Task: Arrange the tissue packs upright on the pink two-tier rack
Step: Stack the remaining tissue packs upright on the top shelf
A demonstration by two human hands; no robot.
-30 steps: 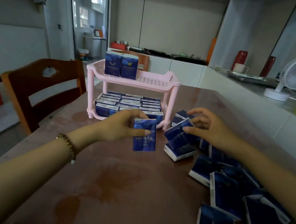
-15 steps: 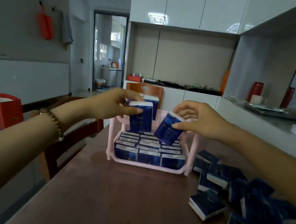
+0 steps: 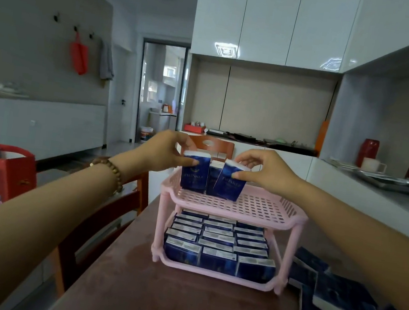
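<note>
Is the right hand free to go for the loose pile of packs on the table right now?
Probably not yet: the right hand pinches a tilted pack on the top tier. Otherwise the loose pile lies uncovered on its own side.

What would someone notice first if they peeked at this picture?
Probably the two hands in the middle: the left hand holds an upright blue pack and the right hand a tilted pack, at the back left of the top shelf of the pink rack. Next come the bottom shelf's tight rows of packs and the loose pile on the table, right of the rack.
</note>
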